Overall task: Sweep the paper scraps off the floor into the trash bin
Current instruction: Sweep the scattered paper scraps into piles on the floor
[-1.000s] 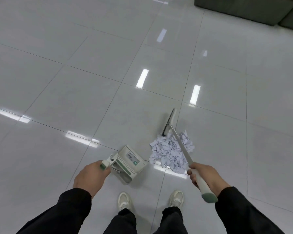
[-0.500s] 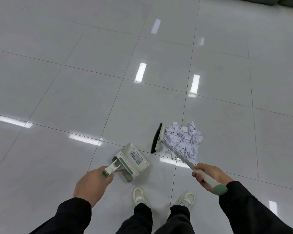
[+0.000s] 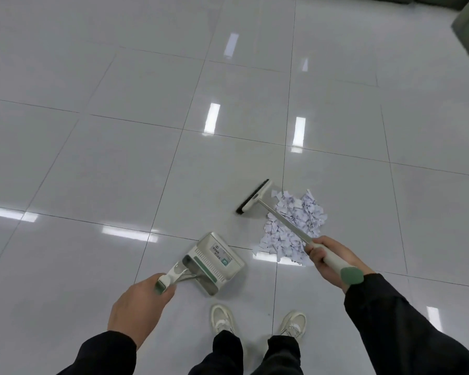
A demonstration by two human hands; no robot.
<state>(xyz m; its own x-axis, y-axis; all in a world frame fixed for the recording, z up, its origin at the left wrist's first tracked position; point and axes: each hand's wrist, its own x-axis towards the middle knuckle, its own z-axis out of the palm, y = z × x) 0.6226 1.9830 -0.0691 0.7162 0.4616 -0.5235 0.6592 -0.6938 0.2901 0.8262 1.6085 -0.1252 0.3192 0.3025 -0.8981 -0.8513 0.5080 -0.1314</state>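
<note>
Our right grip (image 3: 326, 259) curls round the broom (image 3: 275, 216) handle, our left grip (image 3: 141, 307) round the dustpan (image 3: 218, 259) handle; the paper scraps (image 3: 293, 226) lie heaped on the floor (image 3: 119, 158) between brush head and right hand. We judge it best to lay the pan's lip flat beside the heap, then draw the bristles in short low strokes toward it

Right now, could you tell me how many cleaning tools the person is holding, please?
2. The dustpan is low on the floor, its handle gripped by the left hand. The broom stands left of the paper scraps, its handle gripped by the right hand.

Bright, even overhead light; glare strips on glossy floor (image 3: 119, 163); wide-angle bending.
</note>
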